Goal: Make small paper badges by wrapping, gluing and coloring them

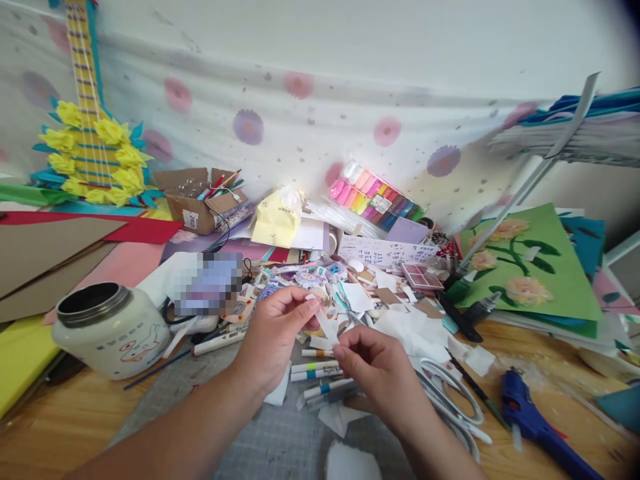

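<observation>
Between my two hands stretches a narrow white paper strip (pixel 329 327), held above the cluttered table. My left hand (pixel 280 331) pinches its upper end between thumb and fingertips. The lower end sits in the pinched fingers of my right hand (pixel 375 363). Just beneath the strip lie several capped markers (pixel 315 369) on a grey cutting mat (pixel 210 427). White scissors (pixel 450 390) rest close to my right wrist. A white paper piece (pixel 353 460) lies at the mat's front edge.
A white jar (pixel 111 330) stands at the left and a blue glue gun (pixel 537 420) lies at the right. Paper scraps (pixel 410 330) cover the middle. Behind are a cardboard box (pixel 200 210) of pencils, a colourful clay set (pixel 377 197) and a green flower picture (pixel 537 267).
</observation>
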### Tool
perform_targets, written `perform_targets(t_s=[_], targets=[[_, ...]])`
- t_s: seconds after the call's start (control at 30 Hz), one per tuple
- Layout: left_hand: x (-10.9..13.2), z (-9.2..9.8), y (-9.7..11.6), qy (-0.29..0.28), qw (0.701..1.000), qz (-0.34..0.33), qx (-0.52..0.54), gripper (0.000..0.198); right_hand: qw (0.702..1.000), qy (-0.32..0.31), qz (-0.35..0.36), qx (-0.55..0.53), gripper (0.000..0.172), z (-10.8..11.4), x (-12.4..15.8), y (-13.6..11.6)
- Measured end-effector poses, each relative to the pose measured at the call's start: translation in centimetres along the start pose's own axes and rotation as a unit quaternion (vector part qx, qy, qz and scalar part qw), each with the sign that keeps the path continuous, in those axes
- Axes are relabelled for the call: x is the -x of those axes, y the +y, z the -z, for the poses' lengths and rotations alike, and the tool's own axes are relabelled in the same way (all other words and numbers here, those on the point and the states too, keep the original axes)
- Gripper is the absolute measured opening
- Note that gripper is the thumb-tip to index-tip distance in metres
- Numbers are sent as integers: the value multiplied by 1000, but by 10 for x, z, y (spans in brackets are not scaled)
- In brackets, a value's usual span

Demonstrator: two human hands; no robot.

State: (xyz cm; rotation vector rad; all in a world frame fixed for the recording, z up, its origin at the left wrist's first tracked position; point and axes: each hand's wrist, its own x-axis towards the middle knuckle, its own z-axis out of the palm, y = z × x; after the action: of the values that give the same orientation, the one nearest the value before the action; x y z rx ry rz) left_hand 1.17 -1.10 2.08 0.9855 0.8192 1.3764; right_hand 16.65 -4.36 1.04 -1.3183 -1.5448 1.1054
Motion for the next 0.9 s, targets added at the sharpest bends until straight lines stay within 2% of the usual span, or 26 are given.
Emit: perform_targets(t_s=[0.3, 0.5, 0.6, 0.77, 0.9], targets=[[-5, 2, 2, 21, 1000, 15, 2, 8, 999, -37, -35, 3, 29, 16, 13, 5], [1, -3, -2, 20, 1000, 17, -3, 10, 999, -36, -22, -10, 28, 22, 25, 10], [3, -5, -3, 3, 999, 33, -4, 10, 999, -21, -11, -42, 26, 26, 30, 18], [8, -10, -5, -57, 995, 69, -40, 12, 997, 1, -1, -77, 23, 42, 45, 31], [18, -20, -3, -77, 992, 49, -88, 12, 992, 6, 36, -124, 33, 45, 57, 29]])
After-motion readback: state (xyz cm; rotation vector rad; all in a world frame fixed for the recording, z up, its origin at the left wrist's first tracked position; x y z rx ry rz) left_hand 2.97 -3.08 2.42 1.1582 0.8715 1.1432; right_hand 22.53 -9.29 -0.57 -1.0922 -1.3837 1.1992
